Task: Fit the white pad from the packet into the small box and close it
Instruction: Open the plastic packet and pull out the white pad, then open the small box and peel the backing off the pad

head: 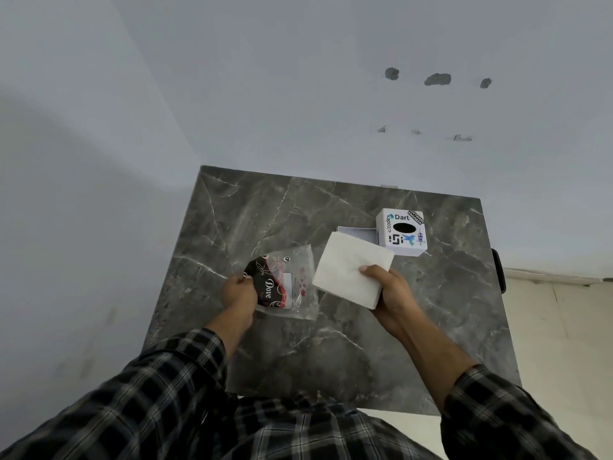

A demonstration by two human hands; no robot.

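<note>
My right hand (389, 290) grips a square white pad (348, 270) by its near right corner, holding it above the table. My left hand (239, 293) holds the clear plastic packet (288, 283) with black and red print by its left edge; the packet looks flat. The small white box (403, 232), covered in stickers and with a dark oval hole on top, stands at the far right of the table. A white flap or lid (356, 231) lies open on its left side, partly hidden behind the pad.
The dark marble table (258, 214) stands in a corner, with white walls behind and to the left. A dark object (499, 270) sticks out at the table's right edge. Pale floor lies to the right.
</note>
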